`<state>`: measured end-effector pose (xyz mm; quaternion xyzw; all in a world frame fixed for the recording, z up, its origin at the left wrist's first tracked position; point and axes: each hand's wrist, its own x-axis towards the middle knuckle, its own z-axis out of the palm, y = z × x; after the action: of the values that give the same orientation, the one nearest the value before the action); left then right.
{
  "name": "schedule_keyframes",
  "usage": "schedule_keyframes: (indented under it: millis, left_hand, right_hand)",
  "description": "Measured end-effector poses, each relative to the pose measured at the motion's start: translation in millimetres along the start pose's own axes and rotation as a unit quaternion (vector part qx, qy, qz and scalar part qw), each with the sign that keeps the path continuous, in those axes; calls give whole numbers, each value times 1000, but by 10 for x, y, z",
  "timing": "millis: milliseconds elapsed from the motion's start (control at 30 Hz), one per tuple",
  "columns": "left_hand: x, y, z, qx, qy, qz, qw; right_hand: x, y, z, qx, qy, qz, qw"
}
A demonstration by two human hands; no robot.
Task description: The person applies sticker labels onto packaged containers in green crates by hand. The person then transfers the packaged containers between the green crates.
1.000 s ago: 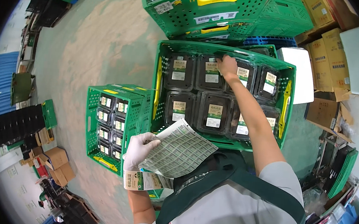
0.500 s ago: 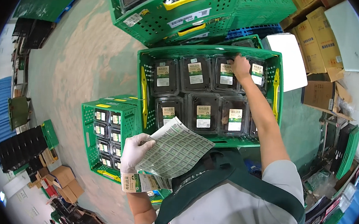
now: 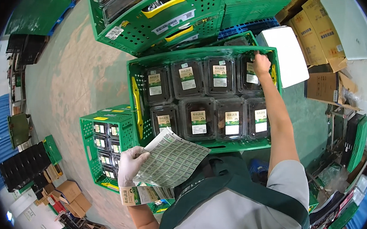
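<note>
My left hand (image 3: 132,164), in a white glove, grips a sheet of small green stickers (image 3: 173,157). A strip of larger labels (image 3: 159,195) hangs around that wrist. My bare right hand (image 3: 261,63) is at the top edge of the back-right black plastic box (image 3: 248,78), its fingers drawn together. Whatever they pinch is too small to make out. The box is one of several clear-lidded boxes in two rows inside a green crate (image 3: 206,52). Each visible lid has a beige-and-white label. Beside it, the third back-row box (image 3: 220,76) carries a small sticker above its label.
Stacked green crates (image 3: 147,24) with yellow handles stand beyond the work crate. Another green crate (image 3: 89,139) of labelled boxes sits at lower left. A white box (image 3: 282,53) adjoins the right corner, with cardboard cartons (image 3: 317,34) behind it.
My right hand has moved from the third back-row box to the fourth. A small sticker now shows on the third box. The view has shifted; my left hand still holds the sheet.
</note>
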<state>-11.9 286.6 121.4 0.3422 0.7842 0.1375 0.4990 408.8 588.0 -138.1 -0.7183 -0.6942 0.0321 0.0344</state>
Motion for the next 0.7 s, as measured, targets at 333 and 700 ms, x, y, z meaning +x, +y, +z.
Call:
schedule_keyframes:
  millis: [333,700]
  left_hand:
    - [-49,-34,-61,-60,-1,42,997]
    - [6,235,112,97,-33,110,989]
  right_hand:
    - [-704,418,-646,407,-225,-3,885]
    - [-1655,454,-627,288,-121,-134,940]
